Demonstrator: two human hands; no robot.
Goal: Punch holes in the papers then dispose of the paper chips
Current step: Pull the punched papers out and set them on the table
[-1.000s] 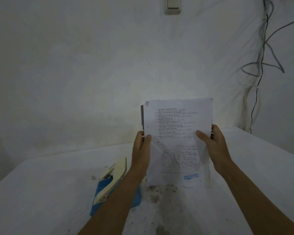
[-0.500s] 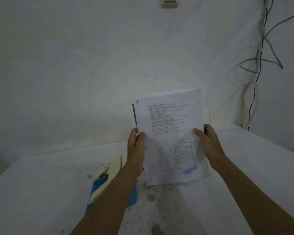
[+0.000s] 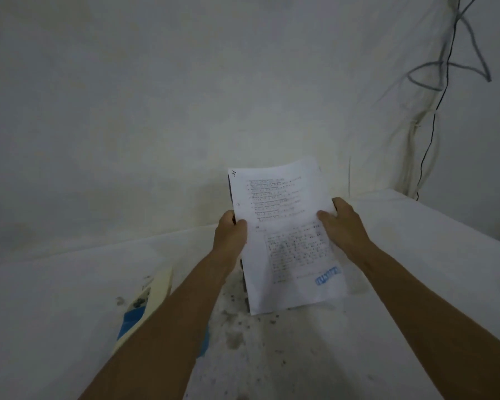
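Observation:
I hold a stack of printed papers (image 3: 283, 226) upright over the white table (image 3: 416, 284), its bottom edge near or on the tabletop. The top sheet carries dark text and a blue stamp at its lower right. My left hand (image 3: 231, 235) grips the stack's left edge with the thumb on front. My right hand (image 3: 341, 223) grips the right edge the same way. A cream and blue hole punch (image 3: 147, 301) lies on the table at the lower left, partly hidden by my left forearm. Dark specks (image 3: 243, 321) are scattered on the table below the papers.
A white wall (image 3: 185, 96) rises right behind the table. Grey and black cables (image 3: 442, 76) hang down the wall at the upper right, reaching the table's far right corner.
The stack has tilted a little to the left and sunk slightly toward the table, both hands keeping their grip. The view has dipped, so the wall switch is out of frame.

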